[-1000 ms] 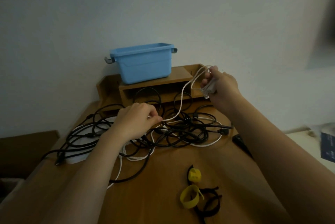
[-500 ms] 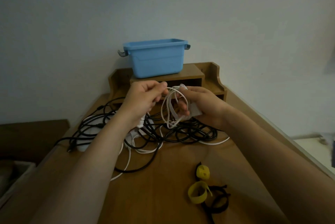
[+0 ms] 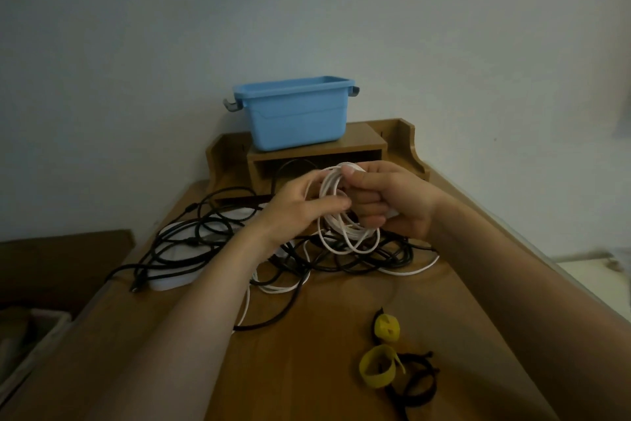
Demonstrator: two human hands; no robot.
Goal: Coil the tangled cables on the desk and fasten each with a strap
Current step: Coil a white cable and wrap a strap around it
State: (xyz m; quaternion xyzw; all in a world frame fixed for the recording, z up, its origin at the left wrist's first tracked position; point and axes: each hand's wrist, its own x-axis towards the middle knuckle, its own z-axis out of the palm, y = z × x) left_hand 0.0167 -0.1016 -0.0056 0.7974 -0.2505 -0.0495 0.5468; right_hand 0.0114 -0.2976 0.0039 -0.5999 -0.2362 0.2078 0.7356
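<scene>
Change: both grips have drawn together over the last second. The right grip [image 3: 392, 202] was out by the far right end of the shelf and now meets the left grip [image 3: 300, 209]. The white cable [image 3: 345, 236], then a single strand stretched between them, now hangs in several loops.
Right grip: curled tight round the top of the loops, with the thumb pressed down on them.
Left grip: closed on the coil's left side, thumb in front and fingers behind, just beside the right grip.
White cable: the coil hangs below both grips, its lowest loops reaching the tangle. A loose length curves over the surface [image 3: 307, 369] below and right of the grips.
Black cables [image 3: 191, 236]: heaped on the surface under the grips and spreading out to their left, still tangled.
Yellow straps [image 3: 377, 369]: two lie loose on the surface, nearer the person than the grips.
Black straps [image 3: 415, 383]: touching the nearer yellow strap, on its right.
Blue bin [image 3: 297, 117]: beyond the grips, standing on the wooden shelf [image 3: 362, 144].
</scene>
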